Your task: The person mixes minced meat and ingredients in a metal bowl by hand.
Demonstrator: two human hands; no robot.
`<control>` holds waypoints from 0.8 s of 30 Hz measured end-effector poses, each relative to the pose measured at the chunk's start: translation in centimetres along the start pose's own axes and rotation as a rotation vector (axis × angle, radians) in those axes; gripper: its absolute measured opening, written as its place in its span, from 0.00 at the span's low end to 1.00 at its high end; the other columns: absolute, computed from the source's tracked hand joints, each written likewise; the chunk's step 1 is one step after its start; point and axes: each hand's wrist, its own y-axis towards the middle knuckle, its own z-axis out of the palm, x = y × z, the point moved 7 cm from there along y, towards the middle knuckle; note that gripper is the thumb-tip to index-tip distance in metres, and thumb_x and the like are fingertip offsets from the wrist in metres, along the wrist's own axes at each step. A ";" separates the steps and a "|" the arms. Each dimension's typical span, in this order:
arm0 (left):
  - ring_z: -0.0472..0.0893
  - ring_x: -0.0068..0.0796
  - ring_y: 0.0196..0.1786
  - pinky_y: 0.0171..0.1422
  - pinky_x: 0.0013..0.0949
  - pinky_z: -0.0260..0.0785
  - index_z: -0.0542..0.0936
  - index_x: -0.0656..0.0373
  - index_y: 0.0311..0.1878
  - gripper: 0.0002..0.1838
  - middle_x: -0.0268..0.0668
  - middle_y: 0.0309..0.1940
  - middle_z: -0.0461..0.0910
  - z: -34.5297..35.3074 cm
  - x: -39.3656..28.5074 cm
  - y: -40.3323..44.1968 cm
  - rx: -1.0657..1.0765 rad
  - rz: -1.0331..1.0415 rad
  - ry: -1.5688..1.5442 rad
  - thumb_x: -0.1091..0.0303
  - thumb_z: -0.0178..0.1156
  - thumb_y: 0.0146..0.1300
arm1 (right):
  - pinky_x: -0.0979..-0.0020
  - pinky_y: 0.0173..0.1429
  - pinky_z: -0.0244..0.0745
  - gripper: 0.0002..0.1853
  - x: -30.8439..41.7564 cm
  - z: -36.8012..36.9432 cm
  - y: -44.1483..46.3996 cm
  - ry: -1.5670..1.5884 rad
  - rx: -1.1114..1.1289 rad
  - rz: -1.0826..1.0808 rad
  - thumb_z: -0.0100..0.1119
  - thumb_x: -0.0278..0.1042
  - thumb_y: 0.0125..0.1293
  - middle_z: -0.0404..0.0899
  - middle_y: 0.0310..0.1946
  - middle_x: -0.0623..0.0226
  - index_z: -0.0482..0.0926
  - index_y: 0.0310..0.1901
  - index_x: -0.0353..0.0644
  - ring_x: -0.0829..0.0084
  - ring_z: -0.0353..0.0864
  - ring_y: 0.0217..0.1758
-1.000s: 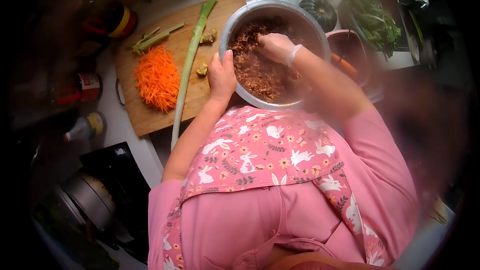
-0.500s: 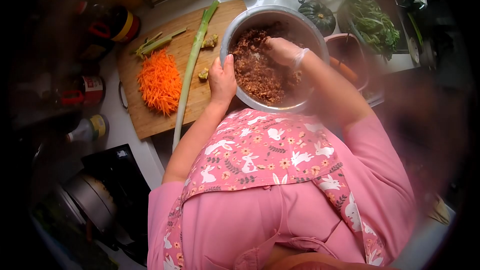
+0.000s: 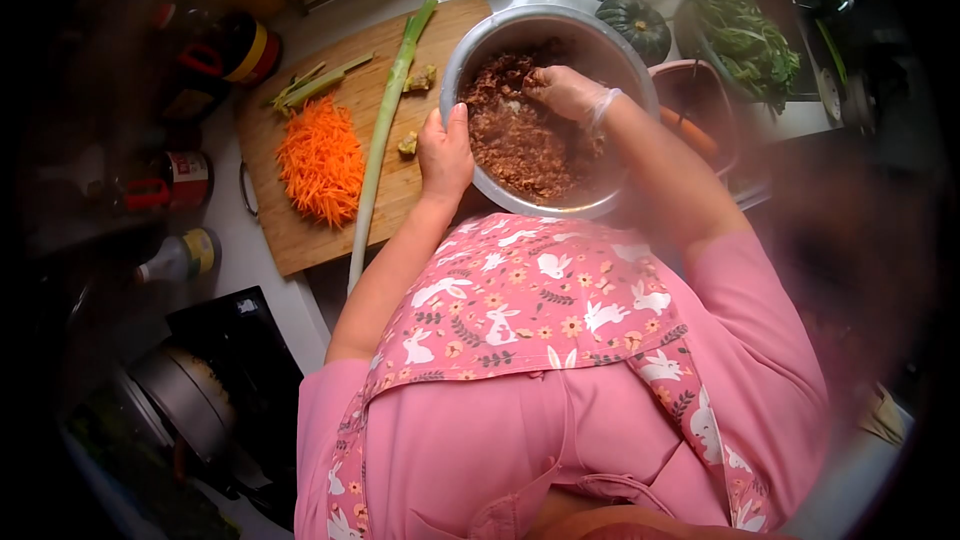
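My left hand (image 3: 445, 152) grips the left rim of a large metal bowl (image 3: 636, 75), thumb on the edge. Inside is a brown minced mixture (image 3: 530, 155), which looks like seasoned ground meat. My right hand (image 3: 567, 93), in a thin clear glove, is over the upper part of the mixture, its fingers curled on some of it; the fingertips are partly hidden. Left of the bowl, a wooden cutting board (image 3: 300, 248) holds a heap of shredded carrot (image 3: 320, 162), a long leek (image 3: 385, 130) and small knobbly pieces (image 3: 421, 79) that look like ginger.
A dark green pumpkin (image 3: 635, 30), a pink basin (image 3: 715, 105) with carrots and a container of leafy greens (image 3: 745, 45) stand to the right. Bottles (image 3: 185, 255) line the left side. A pot (image 3: 180, 400) sits at lower left.
My right hand has lifted slightly within the bowl, and its curled fingers now show more. My left hand stays on the rim.
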 end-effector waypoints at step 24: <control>0.71 0.26 0.23 0.31 0.35 0.65 0.76 0.64 0.33 0.15 0.37 0.17 0.73 0.2 0.7 0.1 0.002 -0.027 0.000 0.60 0.54 0.68 | 0.70 0.39 0.70 0.11 0.5 -0.5 -1.6 0.208 0.018 0.056 0.50 0.33 0.69 0.79 0.32 0.66 0.79 0.44 0.35 0.78 0.73 0.35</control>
